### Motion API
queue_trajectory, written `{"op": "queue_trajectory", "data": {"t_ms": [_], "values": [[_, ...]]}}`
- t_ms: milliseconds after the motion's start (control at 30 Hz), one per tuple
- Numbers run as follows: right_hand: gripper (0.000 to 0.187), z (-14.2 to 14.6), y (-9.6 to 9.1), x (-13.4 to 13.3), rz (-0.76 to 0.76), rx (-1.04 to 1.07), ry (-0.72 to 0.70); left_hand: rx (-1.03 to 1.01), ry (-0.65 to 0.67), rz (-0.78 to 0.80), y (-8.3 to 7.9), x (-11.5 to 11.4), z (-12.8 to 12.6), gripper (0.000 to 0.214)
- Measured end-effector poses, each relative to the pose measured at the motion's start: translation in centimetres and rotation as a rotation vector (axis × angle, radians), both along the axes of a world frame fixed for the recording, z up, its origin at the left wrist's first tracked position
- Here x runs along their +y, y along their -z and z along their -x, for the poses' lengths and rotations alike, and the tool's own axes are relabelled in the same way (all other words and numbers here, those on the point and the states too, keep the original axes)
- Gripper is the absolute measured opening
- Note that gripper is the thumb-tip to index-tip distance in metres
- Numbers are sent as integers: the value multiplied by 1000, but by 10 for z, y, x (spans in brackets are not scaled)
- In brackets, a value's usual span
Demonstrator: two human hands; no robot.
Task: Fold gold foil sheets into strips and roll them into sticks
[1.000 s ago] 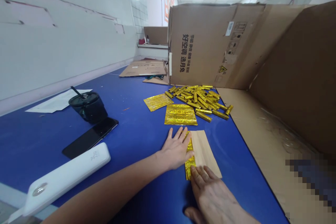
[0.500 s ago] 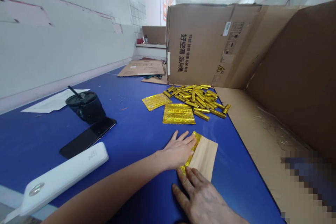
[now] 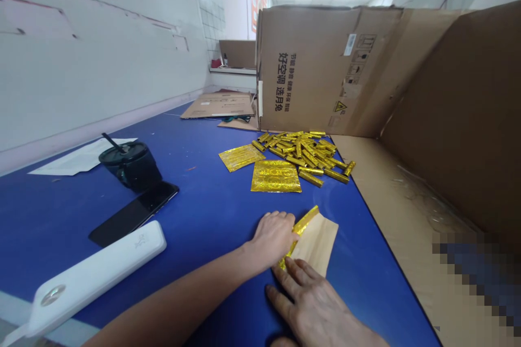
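Note:
My left hand (image 3: 272,238) is curled over a narrow strip of gold foil (image 3: 303,226) lying along the edge of a sheet of kraft paper (image 3: 319,241). My right hand (image 3: 313,303) rests at the lower end of that strip, with spread fingers pressing on the foil and paper. Beyond my hands lie a flat gold foil sheet (image 3: 275,176) and a second one (image 3: 241,157). To their right is a heap of small gold foil rolls (image 3: 301,154). The part of the foil under my left hand is hidden.
The blue table (image 3: 195,211) holds a black tumbler with a straw (image 3: 130,167), a black smartphone (image 3: 134,214), a long white case (image 3: 97,276) and white paper (image 3: 77,157). A large cardboard box (image 3: 309,65) stands behind the heap, and cardboard lines the right side.
The paper and foil have turned, with the foil strip now slanting up to the right. My left fingers have curled closed over it, and my right hand has shifted slightly left.

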State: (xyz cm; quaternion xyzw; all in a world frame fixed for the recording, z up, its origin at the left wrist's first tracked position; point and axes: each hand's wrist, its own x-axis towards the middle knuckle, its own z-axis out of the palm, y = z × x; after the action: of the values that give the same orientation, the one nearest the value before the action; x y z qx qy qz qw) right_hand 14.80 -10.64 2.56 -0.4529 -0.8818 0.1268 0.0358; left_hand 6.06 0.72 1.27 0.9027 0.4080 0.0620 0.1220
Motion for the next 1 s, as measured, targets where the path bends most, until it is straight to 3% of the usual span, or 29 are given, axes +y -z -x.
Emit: {"op": "queue_trajectory", "data": {"t_ms": [133, 233, 300, 333, 433, 533, 1000], "values": [[38, -21, -6, 5, -145, 340, 143, -58, 71, 124, -1, 9, 7, 16], [34, -45, -9, 15, -424, 620, 515, -134, 149, 258, -9, 16, 15, 19], [43, -59, -9, 23, -427, 744, 749, -209, 191, 392, -15, 18, 20, 20], [43, -64, -8, 27, -326, 803, 790, -238, 211, 456, -18, 18, 22, 20], [30, -69, -3, 35, 138, 949, 738, -250, 258, 548, -25, 18, 27, 18], [32, -65, 3, 37, 341, 1073, 738, -240, 272, 549, -26, 20, 29, 17], [30, -65, 15, 40, 135, 1283, 947, -156, 249, 491, -25, 26, 35, 18]]}}
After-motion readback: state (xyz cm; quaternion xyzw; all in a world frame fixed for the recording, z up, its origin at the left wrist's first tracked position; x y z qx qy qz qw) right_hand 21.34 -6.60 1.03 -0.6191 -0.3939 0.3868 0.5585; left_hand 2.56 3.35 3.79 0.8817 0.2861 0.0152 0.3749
